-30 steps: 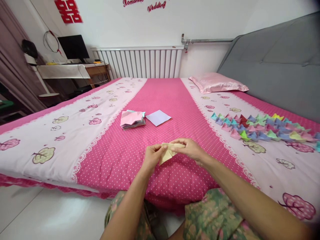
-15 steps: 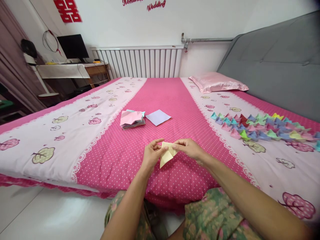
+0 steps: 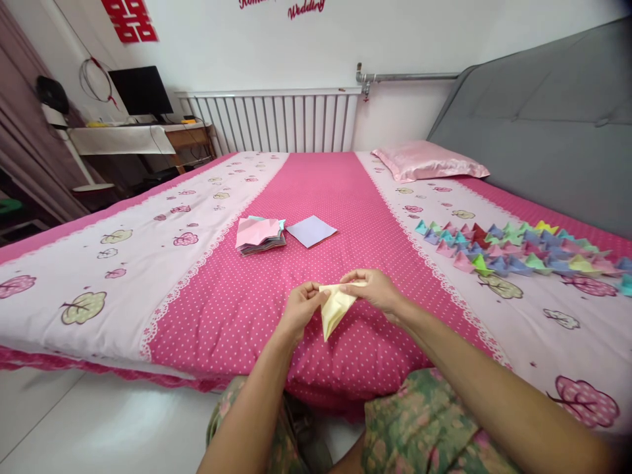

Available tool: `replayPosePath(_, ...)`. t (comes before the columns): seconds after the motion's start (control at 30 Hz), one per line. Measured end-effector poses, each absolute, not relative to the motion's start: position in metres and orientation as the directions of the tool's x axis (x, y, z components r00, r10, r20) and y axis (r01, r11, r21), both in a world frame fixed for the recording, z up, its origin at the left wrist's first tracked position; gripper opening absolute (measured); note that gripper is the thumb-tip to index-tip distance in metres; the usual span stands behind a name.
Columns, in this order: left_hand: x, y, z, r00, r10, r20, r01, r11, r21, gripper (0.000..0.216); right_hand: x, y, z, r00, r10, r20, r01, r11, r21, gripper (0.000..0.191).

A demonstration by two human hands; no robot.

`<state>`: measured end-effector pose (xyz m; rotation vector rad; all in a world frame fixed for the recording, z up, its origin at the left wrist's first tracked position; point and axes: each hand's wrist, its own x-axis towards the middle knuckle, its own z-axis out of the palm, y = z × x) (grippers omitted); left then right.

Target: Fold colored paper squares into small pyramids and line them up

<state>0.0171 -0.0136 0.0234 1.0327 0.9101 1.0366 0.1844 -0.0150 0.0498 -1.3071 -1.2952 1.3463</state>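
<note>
Hanging on the near side of the lilac sheet (image 3: 312, 231): one yellow paper (image 3: 336, 313), upper edge pinched by left hand (image 3: 300, 308) and right hand (image 3: 378, 289). Lower part, forked half a second earlier, had become one downward point; folding apparently advanced. Left of lilac sheet: paper stack (image 3: 260, 236).

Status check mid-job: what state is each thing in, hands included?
Yellow paper: folded, one point hanging down
Left hand: pinching the yellow paper
Right hand: pinching it too
Paper stack: uneven, pink on top
Lavender sheet: lying flat
Small folded shapes: points up, rough rows
Pillow: lying flat
Monitor: screen dark
</note>
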Motion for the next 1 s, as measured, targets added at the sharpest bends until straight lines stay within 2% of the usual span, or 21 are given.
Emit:
replayPosePath(0.1,0.023,-0.013,0.019,0.181,0.977,-0.112,-0.306,0.164,0.938,0.025,0.182,-0.014,0.052,0.020,0.996,-0.086,-0.038,-0.085,-0.996,0.032)
replayPosePath(0.23,0.034,-0.013,0.012,0.033,0.991,-0.127,-0.511,0.126,0.850,0.026,0.170,-0.019,0.053,-0.085,0.992,-0.095,-0.110,-0.104,-0.988,0.039)
replayPosePath(0.33,0.041,-0.015,0.010,0.032,0.989,-0.146,-0.638,0.133,0.758,0.025,0.160,-0.021,0.047,-0.091,0.995,-0.029,-0.107,-0.039,-0.993,0.046)
replayPosePath(0.43,0.043,-0.017,0.011,0.099,0.982,-0.161,-0.677,0.185,0.712,0.022,0.159,-0.019,0.041,-0.001,1.000,0.024,-0.057,0.023,-0.998,0.036)
replayPosePath(0.53,0.043,-0.019,0.012,0.157,0.971,-0.180,-0.637,0.239,0.733,0.021,0.165,-0.016,0.039,0.045,0.996,0.074,0.060,0.071,-0.996,0.030)
replayPosePath(0.6,0.042,-0.020,0.013,0.155,0.977,-0.148,-0.551,0.209,0.808,0.021,0.169,-0.016,0.041,0.064,0.991,0.122,0.170,0.109,-0.979,0.032)
replayPosePath(0.7,0.039,-0.019,0.014,0.117,0.993,-0.026,-0.290,0.060,0.955,0.023,0.173,-0.018,0.045,0.083,0.981,0.178,0.310,0.144,-0.940,0.035)
replayPosePath(0.8,0.036,-0.018,0.014,0.121,0.992,0.046,-0.070,-0.038,0.997,0.026,0.172,-0.019,0.046,0.091,0.976,0.200,0.378,0.152,-0.913,0.035)
replayPosePath(0.87,0.035,-0.017,0.014,0.140,0.990,0.021,-0.072,-0.011,0.997,0.027,0.171,-0.020,0.046,0.094,0.974,0.207,0.393,0.155,-0.907,0.035)
replayPosePath(1.0,0.034,-0.014,0.011,0.179,0.983,-0.036,-0.238,0.079,0.968,0.027,0.169,-0.022,0.049,0.024,0.979,0.203,0.328,0.184,-0.927,0.036)
